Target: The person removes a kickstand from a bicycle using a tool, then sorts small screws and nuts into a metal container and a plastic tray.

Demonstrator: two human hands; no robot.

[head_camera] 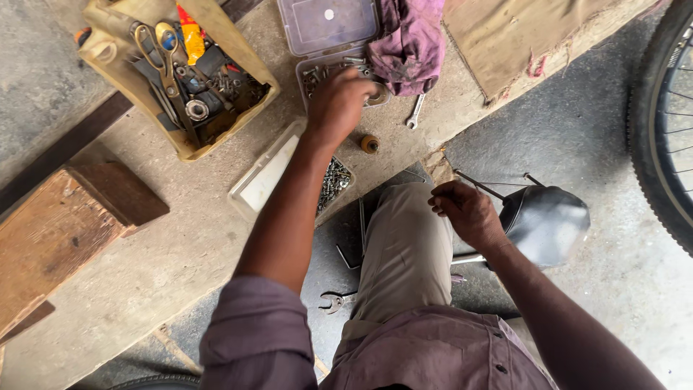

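My left hand (338, 102) reaches forward over a small clear plastic box of nuts and bolts (315, 76), fingers curled down into it; what it grips is hidden. My right hand (468, 211) rests near my knee, fingers pinched on the end of a thin metal rod (482, 187) that runs toward a black bicycle saddle (545, 222) lying upside down on the floor. The box's open lid (328, 24) stands behind it.
A cut yellow jug (115, 54) holds scissors and assorted tools. A second clear tray of screws (333, 182), a purple rag (411, 43), a small spanner (415, 112), a brown spool (369, 144), pliers (333, 300), a wooden block (65, 231) and a bicycle wheel (668, 123) surround me.
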